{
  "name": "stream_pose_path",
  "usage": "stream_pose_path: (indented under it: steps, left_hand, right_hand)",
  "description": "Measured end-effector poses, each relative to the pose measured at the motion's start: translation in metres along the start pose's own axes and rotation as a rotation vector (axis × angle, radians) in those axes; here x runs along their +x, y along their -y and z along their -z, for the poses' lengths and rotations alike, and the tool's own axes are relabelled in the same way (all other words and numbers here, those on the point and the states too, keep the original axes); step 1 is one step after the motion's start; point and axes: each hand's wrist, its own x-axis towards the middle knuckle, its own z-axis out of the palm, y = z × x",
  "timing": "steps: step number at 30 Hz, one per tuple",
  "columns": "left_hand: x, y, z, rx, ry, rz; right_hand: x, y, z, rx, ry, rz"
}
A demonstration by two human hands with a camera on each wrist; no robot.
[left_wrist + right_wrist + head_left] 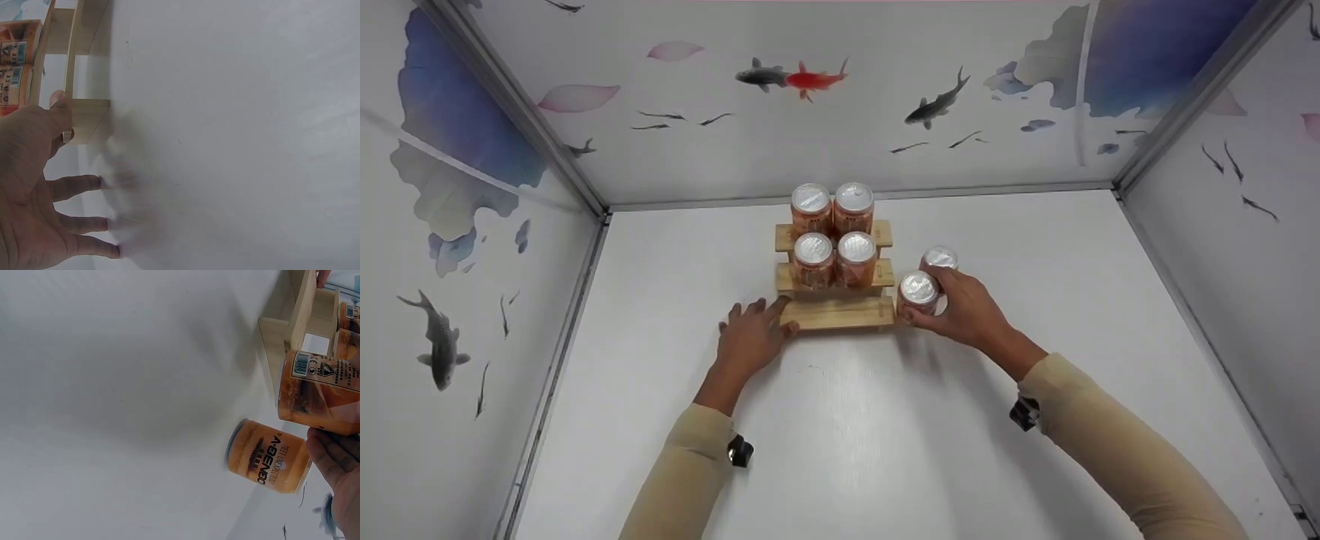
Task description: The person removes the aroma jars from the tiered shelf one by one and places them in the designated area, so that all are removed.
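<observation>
A three-step wooden rack [840, 313] stands on the white table, with orange cans with silver lids [814, 250] in pairs on its two upper steps. Its lowest step is bare. At that step's left end, my left hand [751, 337] pinches the board between thumb and index finger; the other fingers [84, 225] reach down to the table. My right hand [971, 311] grips an orange can [320, 391] right beside the rack's right end. Just behind it, another orange can [267, 455] stands on the table, partly hidden by the hand in the head view.
A white table [840, 450] lies under everything. Upright panels printed with fish [814, 79] enclose it at the back, left and right, with metal strips [697, 202] along the edges. The rack stands near the back panel.
</observation>
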Motion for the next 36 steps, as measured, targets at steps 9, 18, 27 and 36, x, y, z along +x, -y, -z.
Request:
stream_pose_path:
  steps: [9,18,27,36]
  left_hand:
    - [-0.001,0.002,-0.001,-0.009,0.005,-0.007]
    - [0.002,0.001,0.003,-0.013,0.008,-0.007]
    - [0.002,0.002,0.004,-0.022,0.015,-0.012]
    - [-0.001,0.002,0.002,-0.026,0.020,-0.008]
  right_hand:
    - [-0.007,-0.016,0.007,0.015,-0.006,-0.041]
    - [-0.010,-0.036,0.015,0.000,-0.023,-0.094]
    - [-0.015,-0.057,0.024,-0.032,-0.046,-0.129]
    - [-0.016,-0.075,0.031,-0.038,-0.058,-0.182]
